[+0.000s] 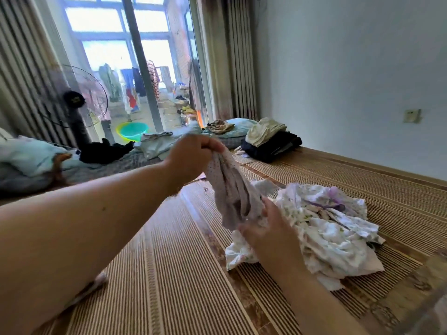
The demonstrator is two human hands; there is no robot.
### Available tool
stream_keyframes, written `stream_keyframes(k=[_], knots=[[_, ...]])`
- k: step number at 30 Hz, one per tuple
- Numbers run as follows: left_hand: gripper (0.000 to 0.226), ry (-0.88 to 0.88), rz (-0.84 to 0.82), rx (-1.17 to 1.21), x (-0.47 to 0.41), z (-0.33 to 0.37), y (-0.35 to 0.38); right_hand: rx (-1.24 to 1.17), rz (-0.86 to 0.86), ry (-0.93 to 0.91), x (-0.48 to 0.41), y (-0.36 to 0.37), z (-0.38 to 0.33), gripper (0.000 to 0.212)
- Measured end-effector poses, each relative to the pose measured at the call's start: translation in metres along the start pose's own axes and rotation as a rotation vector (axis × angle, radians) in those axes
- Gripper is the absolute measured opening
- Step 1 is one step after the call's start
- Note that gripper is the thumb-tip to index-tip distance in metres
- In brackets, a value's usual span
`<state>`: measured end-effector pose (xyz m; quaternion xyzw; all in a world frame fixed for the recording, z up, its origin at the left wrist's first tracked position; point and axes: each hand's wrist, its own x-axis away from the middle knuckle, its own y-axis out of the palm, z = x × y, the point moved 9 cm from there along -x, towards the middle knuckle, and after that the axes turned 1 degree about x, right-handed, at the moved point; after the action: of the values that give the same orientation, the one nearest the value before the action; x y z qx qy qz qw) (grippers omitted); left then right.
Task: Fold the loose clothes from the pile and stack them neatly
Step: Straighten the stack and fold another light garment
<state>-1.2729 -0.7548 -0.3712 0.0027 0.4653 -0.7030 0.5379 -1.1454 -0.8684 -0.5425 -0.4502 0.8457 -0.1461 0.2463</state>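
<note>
Bamboo mat [169,274] is carrying the clothes pile [333,228]; left hand [191,158] is lifting a dotted garment [229,189], right hand [271,233] gripping its lower end. Next, probably: spreading it flat.

Daylight comes in through the big window [108,44] at the far left, and I see its panes blown out almost to white. The room is bright and evenly lit, and the wall [350,68] on the right takes a cool bluish cast. Shadows are soft, with only a faint one along the near edge of the pile of clothes [338,238]. The left hand [191,158], the right hand [266,228] and the dotted cloth [232,197] look smeared by motion. The wide lens bends the curtains [24,81] and tilts the room towards the edges. Fine texture looks smudged throughout.
</note>
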Motion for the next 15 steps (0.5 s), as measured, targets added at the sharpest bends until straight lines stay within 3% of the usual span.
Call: stream_keyframes(k=[4, 9, 11, 13, 15], knots=[[0.04, 0.097, -0.078, -0.173, 0.028, 0.047, -0.071, -0.239, -0.041, -0.061, 0.013, 0.026, -0.063, 0.087], [0.042, 0.015, -0.116, -0.345, 0.069, 0.044, -0.158, -0.043, -0.122, -0.232, 0.034, 0.06, -0.129, 0.019], [0.043, -0.038, -0.087, -0.355, 0.085, 0.031, -0.193, -0.1, -0.291, -0.228, 0.043, 0.076, -0.147, 0.012], [0.042, -0.062, -0.068, -0.337, 0.105, 0.023, -0.225, -0.322, -0.603, -0.187, 0.067, 0.104, -0.169, 0.016], [0.041, -0.068, -0.052, -0.313, 0.123, 0.021, -0.251, -0.353, -0.825, -0.194, 0.098, 0.13, -0.187, 0.015]])
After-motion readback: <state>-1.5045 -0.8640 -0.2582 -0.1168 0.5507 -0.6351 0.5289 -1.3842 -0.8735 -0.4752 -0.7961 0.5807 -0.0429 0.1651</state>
